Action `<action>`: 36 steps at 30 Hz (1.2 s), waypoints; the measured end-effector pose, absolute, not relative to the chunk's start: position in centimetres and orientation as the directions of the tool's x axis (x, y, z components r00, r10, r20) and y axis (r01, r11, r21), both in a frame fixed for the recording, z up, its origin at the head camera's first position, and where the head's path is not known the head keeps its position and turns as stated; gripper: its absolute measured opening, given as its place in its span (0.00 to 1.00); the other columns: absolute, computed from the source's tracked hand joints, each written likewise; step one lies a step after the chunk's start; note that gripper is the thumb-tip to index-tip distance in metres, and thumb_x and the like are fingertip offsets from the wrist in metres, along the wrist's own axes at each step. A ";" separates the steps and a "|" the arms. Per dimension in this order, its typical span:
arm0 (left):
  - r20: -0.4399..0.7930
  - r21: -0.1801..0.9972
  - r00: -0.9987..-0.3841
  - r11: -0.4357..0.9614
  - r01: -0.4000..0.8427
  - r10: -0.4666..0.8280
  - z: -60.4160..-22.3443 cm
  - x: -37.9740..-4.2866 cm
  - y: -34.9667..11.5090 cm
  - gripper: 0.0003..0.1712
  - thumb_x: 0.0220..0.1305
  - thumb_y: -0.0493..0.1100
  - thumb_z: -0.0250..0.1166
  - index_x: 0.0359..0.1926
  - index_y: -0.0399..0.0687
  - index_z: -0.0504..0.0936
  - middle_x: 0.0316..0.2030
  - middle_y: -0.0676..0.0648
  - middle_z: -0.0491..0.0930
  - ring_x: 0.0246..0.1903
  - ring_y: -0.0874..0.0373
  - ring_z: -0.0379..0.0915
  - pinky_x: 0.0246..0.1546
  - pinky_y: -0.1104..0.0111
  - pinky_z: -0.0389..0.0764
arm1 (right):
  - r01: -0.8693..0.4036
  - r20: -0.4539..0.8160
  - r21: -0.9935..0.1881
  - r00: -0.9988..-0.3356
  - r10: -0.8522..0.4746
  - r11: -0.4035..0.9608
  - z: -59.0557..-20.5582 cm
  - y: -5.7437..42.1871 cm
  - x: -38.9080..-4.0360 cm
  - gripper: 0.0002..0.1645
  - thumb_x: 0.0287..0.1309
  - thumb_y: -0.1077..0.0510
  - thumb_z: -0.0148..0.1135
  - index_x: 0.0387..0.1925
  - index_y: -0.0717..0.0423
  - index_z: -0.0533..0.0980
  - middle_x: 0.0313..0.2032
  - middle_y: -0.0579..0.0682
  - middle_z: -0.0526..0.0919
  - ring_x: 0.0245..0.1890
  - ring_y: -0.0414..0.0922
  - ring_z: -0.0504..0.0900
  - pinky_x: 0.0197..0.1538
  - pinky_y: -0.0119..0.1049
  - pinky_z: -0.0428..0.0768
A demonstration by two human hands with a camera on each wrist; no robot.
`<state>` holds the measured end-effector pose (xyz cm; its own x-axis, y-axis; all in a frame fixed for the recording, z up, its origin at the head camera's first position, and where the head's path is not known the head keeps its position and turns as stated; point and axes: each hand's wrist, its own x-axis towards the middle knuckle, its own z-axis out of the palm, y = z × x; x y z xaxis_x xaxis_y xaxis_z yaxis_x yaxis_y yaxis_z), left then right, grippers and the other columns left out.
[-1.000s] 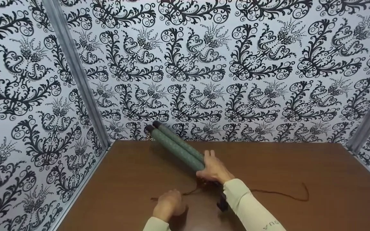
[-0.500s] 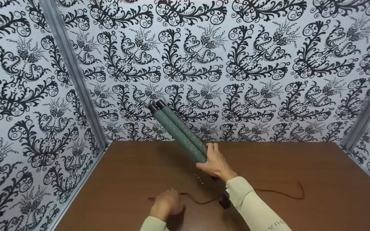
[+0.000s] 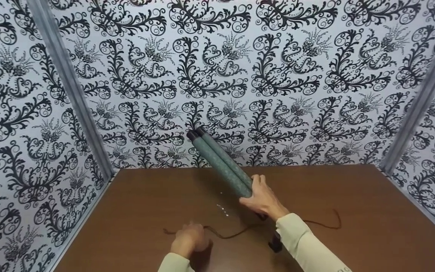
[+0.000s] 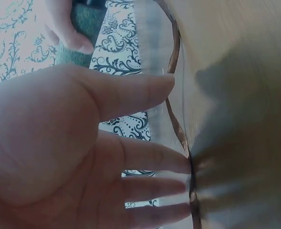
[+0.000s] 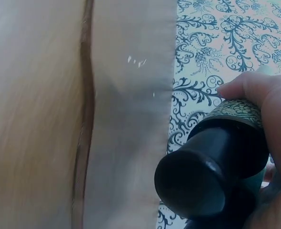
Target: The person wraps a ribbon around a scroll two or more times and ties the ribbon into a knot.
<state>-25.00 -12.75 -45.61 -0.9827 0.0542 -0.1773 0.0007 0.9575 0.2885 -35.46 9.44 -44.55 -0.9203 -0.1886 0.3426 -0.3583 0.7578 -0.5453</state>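
Observation:
A double roll in green patterned covering, like a scroll rolled from both ends (image 3: 221, 164), slants above the table, its dark far ends up against the wall pattern. My right hand (image 3: 264, 198) grips it near its lower end. Dark rounded knobs (image 5: 193, 183) project from that end in the right wrist view. A thin brown cord (image 3: 229, 237) winds across the table below the roll, partly hidden by the right arm. My left hand (image 3: 190, 236) is at the cord's left part; in the left wrist view its fingers (image 4: 155, 155) are straight, with tips at the cord.
The brown table (image 3: 145, 196) ends at a back wall (image 3: 217, 75) with black scrollwork on white. Grey corner posts (image 3: 70, 90) stand left and right. Small white specks (image 3: 223, 210) show on the tabletop; whether glints or bits, I cannot tell.
The right hand has lifted the roll off the table, its far ends rising, then dipping slightly. The cord beneath now shows lying along the table. The left hand stays by the cord.

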 end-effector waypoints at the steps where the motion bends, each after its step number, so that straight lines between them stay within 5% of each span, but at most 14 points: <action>1: -0.178 0.297 -0.983 0.955 -0.004 0.052 -45.6 -25.0 -12.7 0.19 0.54 0.46 0.61 0.40 0.33 0.79 0.50 0.33 0.72 0.48 0.36 0.67 0.43 0.41 0.69 | -0.353 0.340 -0.545 -0.922 -0.184 0.761 -44.6 9.7 -35.3 0.44 0.34 0.48 0.70 0.54 0.61 0.63 0.45 0.54 0.65 0.33 0.48 0.72 0.40 0.43 0.74; 11: -0.181 0.283 -0.983 0.958 -0.034 0.019 -45.6 -25.0 -12.2 0.19 0.53 0.47 0.63 0.39 0.34 0.80 0.49 0.33 0.69 0.50 0.37 0.64 0.43 0.41 0.69 | -0.303 0.280 -0.555 -0.945 -0.170 0.774 -44.5 11.5 -33.1 0.43 0.36 0.47 0.69 0.51 0.64 0.63 0.43 0.55 0.65 0.33 0.49 0.72 0.40 0.44 0.74; 22: -0.215 0.249 -0.977 0.967 -0.057 -0.002 -45.2 -25.0 -11.7 0.25 0.56 0.48 0.61 0.47 0.31 0.77 0.51 0.30 0.71 0.53 0.32 0.65 0.50 0.41 0.66 | -0.186 0.147 -0.588 -0.982 -0.122 0.787 -45.3 12.9 -30.6 0.51 0.38 0.46 0.68 0.59 0.71 0.58 0.55 0.67 0.63 0.44 0.57 0.73 0.48 0.51 0.72; 29: -0.212 0.243 -0.977 0.969 -0.040 0.013 -44.9 -25.2 -11.6 0.19 0.53 0.45 0.60 0.41 0.33 0.80 0.47 0.32 0.75 0.50 0.33 0.69 0.46 0.43 0.70 | -0.103 0.028 -0.609 -0.994 -0.108 0.787 -45.6 13.6 -28.8 0.60 0.41 0.45 0.67 0.64 0.77 0.50 0.62 0.76 0.54 0.58 0.67 0.65 0.57 0.56 0.66; 36: -0.195 0.237 -0.981 0.971 -0.037 0.010 -44.8 -25.1 -11.3 0.16 0.53 0.44 0.61 0.37 0.36 0.81 0.43 0.33 0.77 0.46 0.34 0.72 0.44 0.45 0.72 | -0.003 -0.099 -0.626 -0.992 -0.082 0.780 -45.9 14.1 -27.5 0.59 0.45 0.45 0.66 0.65 0.76 0.47 0.63 0.78 0.49 0.59 0.68 0.63 0.56 0.59 0.65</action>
<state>-25.08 -11.32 -44.81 -0.9807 0.0103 -0.1950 -0.0369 0.9709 0.2366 -27.54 14.13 -45.89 -0.9917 -0.0824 -0.0986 -0.0026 0.7799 -0.6259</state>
